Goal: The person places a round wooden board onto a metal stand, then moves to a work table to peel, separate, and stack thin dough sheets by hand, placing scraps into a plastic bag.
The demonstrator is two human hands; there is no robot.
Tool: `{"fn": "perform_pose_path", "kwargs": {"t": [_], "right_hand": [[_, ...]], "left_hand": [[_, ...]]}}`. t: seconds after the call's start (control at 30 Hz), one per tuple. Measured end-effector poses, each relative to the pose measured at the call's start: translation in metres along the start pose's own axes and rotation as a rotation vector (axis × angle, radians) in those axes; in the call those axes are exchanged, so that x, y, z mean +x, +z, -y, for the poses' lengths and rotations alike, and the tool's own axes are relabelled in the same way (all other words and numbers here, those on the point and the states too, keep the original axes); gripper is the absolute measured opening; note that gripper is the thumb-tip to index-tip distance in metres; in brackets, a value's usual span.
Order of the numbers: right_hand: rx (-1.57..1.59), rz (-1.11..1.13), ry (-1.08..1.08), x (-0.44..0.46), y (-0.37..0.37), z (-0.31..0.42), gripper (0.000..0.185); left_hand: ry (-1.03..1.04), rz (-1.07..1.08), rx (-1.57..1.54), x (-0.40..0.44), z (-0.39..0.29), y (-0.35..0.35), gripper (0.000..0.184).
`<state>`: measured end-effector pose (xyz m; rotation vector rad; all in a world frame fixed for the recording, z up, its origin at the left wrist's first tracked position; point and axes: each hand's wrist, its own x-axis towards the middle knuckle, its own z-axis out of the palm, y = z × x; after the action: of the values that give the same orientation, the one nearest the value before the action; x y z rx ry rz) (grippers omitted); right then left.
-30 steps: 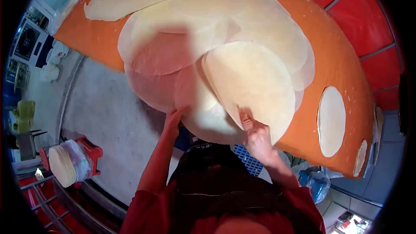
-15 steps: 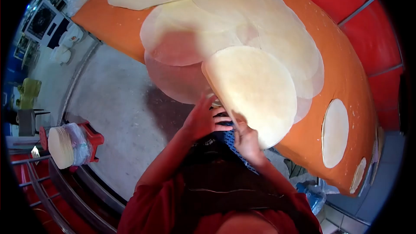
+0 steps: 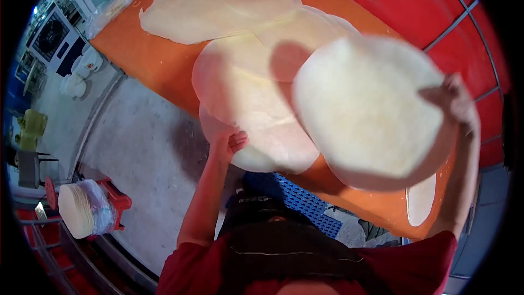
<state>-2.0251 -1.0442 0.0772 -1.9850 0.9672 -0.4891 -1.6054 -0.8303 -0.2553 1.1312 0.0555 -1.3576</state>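
Note:
At the right, my right hand (image 3: pixel 460 104) grips the edge of a large round dough sheet (image 3: pixel 371 109), which is raised over the table and blurred by motion. Its fingers are closed on the sheet's right side. My left hand (image 3: pixel 233 140) is at the near edge of the overlapping thin dough sheets (image 3: pixel 273 114) spread on the orange table. Its fingers are curled together; whether they pinch anything I cannot tell. More pale sheets (image 3: pixel 218 3) overlap toward the far end. Shadows fall across the layers.
An orange-covered table (image 3: pixel 158 71) curves in front of me, with another dough piece (image 3: pixel 421 202) near its right end. A red stool (image 3: pixel 118 202) at the left bears a stack of round sheets (image 3: pixel 76 211) and plastic wrap. Blue perforated matting (image 3: pixel 295 199) lies below the table edge.
My right hand has swung up and right, carrying the round sheet from near my body to the table's right side. My left hand has moved left, its fingers no longer spread.

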Motion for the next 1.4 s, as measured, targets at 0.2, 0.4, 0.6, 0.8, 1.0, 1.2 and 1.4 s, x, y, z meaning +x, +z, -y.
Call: {"fn": "perform_pose_path", "kwargs": {"t": [0.2, 0.4, 0.6, 0.8, 1.0, 1.2, 1.4], "right_hand": [[-0.935, -0.320, -0.010, 0.088, -0.010, 0.123, 0.013], [-0.999, -0.343, -0.272, 0.132, 0.102, 0.044, 0.010], [-0.422, -0.168, 0.078, 0.204, 0.114, -0.087, 0.022], [-0.369, -0.427, -0.094, 0.265, -0.003, 0.003, 0.009], [-1.313, -0.331, -0.114, 0.268, 0.086, 0.040, 0.028], [-1.187, 0.195, -0.328, 0.245, 0.260, -0.130, 0.012], [-0.938, -0.121, -0.452, 0.168, 0.279, -0.140, 0.033]], "left_hand": [[0.347, 0.069, -0.020, 0.019, -0.060, 0.022, 0.007], [0.225, 0.402, -0.178, 0.082, -0.065, 0.091, 0.010], [0.075, 0.313, -0.077, 0.212, -0.055, 0.156, 0.014], [0.138, 0.419, 0.173, 0.257, -0.082, 0.193, 0.013], [0.167, 0.262, 0.080, 0.142, -0.008, 0.158, 0.018], [0.035, 0.173, -0.072, 0.105, -0.009, 0.117, 0.018], [0.040, 0.120, -0.100, 0.140, 0.017, 0.088, 0.014]]}}
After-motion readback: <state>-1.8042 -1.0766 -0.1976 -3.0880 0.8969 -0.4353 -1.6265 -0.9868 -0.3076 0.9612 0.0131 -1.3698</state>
